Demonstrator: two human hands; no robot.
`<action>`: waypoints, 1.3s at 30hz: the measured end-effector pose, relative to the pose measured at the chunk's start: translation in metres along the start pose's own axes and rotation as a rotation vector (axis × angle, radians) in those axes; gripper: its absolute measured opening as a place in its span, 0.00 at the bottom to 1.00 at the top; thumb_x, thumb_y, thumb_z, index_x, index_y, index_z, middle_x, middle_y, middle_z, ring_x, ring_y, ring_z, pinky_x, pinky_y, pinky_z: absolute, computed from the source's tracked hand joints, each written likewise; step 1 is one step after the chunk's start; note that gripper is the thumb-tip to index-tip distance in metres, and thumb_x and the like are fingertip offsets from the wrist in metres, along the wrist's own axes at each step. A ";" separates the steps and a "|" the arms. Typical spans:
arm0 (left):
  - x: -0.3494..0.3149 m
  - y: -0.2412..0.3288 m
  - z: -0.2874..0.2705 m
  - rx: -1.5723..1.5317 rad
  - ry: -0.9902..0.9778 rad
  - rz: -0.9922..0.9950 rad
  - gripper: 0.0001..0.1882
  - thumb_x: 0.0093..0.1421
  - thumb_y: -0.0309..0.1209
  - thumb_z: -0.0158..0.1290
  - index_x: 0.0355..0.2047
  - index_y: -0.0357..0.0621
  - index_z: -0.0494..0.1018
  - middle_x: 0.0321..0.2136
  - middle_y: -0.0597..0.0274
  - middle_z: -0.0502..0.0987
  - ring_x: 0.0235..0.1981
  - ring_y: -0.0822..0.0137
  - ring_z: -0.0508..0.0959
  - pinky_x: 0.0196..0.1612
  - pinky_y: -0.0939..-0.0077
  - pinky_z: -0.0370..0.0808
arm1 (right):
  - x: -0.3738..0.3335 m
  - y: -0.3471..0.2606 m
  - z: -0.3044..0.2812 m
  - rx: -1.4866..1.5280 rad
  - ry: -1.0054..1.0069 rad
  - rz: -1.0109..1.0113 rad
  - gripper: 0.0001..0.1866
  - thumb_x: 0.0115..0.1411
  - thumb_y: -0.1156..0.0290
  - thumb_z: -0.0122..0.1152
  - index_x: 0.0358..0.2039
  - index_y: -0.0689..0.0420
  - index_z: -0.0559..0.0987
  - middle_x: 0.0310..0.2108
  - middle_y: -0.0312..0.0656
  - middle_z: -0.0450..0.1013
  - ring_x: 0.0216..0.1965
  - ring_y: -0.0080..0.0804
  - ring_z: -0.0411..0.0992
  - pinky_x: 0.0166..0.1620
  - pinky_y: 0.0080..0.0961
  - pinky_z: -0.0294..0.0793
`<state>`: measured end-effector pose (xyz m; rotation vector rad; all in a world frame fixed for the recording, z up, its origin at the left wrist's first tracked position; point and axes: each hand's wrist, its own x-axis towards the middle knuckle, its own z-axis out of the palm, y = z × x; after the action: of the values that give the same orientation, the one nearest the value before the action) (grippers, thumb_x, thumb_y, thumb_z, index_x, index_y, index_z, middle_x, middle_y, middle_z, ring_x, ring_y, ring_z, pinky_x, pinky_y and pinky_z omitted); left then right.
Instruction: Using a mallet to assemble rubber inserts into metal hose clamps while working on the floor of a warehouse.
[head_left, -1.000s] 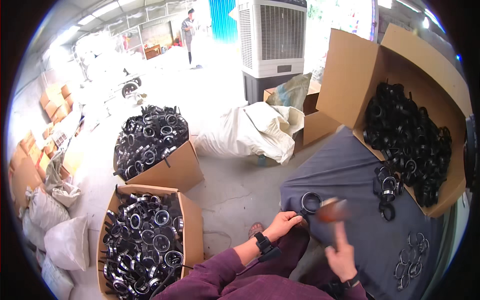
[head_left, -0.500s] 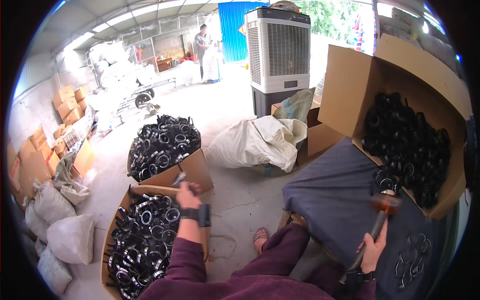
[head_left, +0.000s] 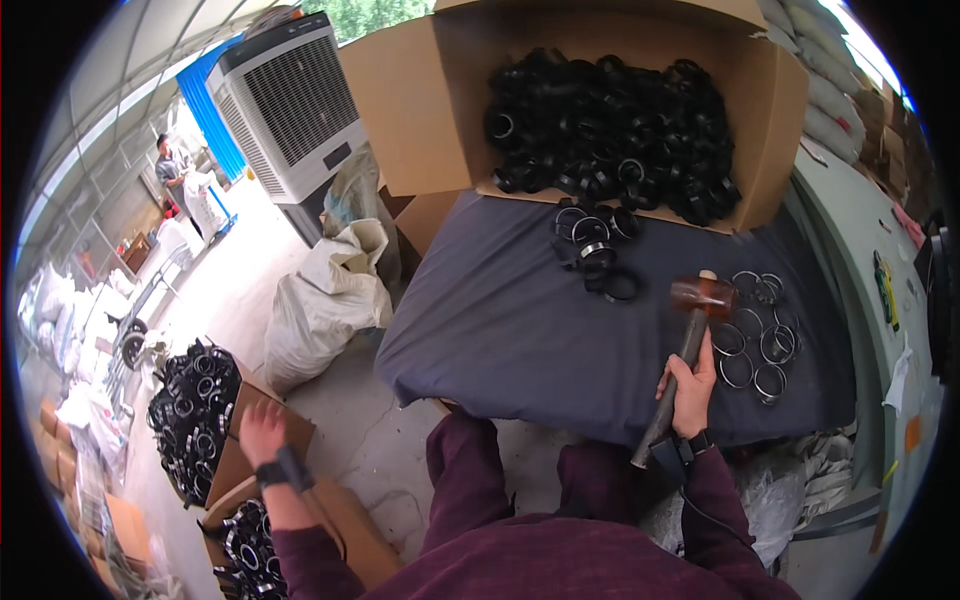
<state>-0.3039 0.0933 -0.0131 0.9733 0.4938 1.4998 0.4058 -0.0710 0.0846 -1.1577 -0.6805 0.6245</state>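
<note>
Head view showed my mallet point(head_left: 690, 330) gripped by the handle in my right hand point(head_left: 688, 392), its amber head lying up and away from me over the dark cloth point(head_left: 500, 330), the long axis slanting from my knee toward the far box. Just right of that head lay a cluster of metal rings point(head_left: 755, 335) (touching one another, some overlapping), and up-left of it a few black fittings point(head_left: 595, 250) spilled from the open carton point(head_left: 420, 100). My left hand point(head_left: 260, 432) hung fingers spread and empty, well apart from the cloth, over the flap of a floor box of black fittings point(head_left: 195, 400). My right was far nearer the rings. Bare cloth lay open left of the mallet, its near edge just above my knees
</note>
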 end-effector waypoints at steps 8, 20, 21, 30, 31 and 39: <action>0.163 -0.182 0.415 1.312 -0.494 0.181 0.18 0.52 0.31 0.55 0.44 0.43 0.76 0.44 0.51 0.76 0.45 0.51 0.75 0.50 0.65 0.71 | 0.004 -0.003 0.005 0.014 -0.042 0.022 0.41 0.54 0.81 0.47 0.67 0.53 0.45 0.22 0.36 0.67 0.15 0.20 0.66 0.17 0.17 0.69; 0.191 -0.277 0.481 1.801 -0.636 0.459 0.11 0.51 0.35 0.56 0.32 0.43 0.78 0.42 0.54 0.76 0.51 0.52 0.70 0.44 0.50 0.69 | 0.004 0.002 0.009 0.031 -0.039 0.018 0.41 0.54 0.81 0.47 0.67 0.53 0.45 0.22 0.36 0.67 0.15 0.21 0.66 0.18 0.18 0.70; 0.188 -0.263 0.480 1.695 -0.577 0.299 0.11 0.51 0.35 0.56 0.32 0.43 0.77 0.37 0.54 0.78 0.45 0.51 0.73 0.42 0.52 0.70 | 0.002 0.001 0.008 0.028 -0.042 0.024 0.41 0.54 0.81 0.47 0.67 0.53 0.45 0.22 0.36 0.67 0.15 0.21 0.66 0.18 0.18 0.70; 0.070 -0.133 0.377 0.600 -0.198 -0.464 0.11 0.63 0.33 0.48 0.28 0.37 0.71 0.21 0.61 0.74 0.24 0.70 0.75 0.32 0.78 0.70 | 0.004 -0.002 0.009 -0.036 -0.102 0.003 0.40 0.55 0.81 0.47 0.67 0.51 0.47 0.21 0.36 0.66 0.15 0.20 0.65 0.17 0.17 0.68; 0.051 -0.126 0.359 0.554 -0.161 -0.478 0.11 0.64 0.33 0.47 0.29 0.38 0.70 0.21 0.62 0.74 0.25 0.70 0.75 0.33 0.78 0.71 | 0.003 -0.001 0.011 -0.058 -0.136 -0.005 0.39 0.56 0.81 0.47 0.67 0.50 0.47 0.21 0.35 0.66 0.14 0.20 0.65 0.17 0.17 0.68; -0.028 -0.152 0.275 0.373 0.097 -0.389 0.08 0.63 0.29 0.48 0.32 0.36 0.72 0.25 0.61 0.76 0.28 0.71 0.76 0.37 0.78 0.71 | -0.021 -0.058 0.126 -0.323 -0.744 0.052 0.38 0.56 0.80 0.49 0.67 0.49 0.51 0.23 0.33 0.66 0.16 0.16 0.64 0.20 0.15 0.67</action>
<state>0.0044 0.0321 0.0137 1.0203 0.9992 1.1262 0.3024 -0.0274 0.1686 -1.2351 -1.4263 1.0314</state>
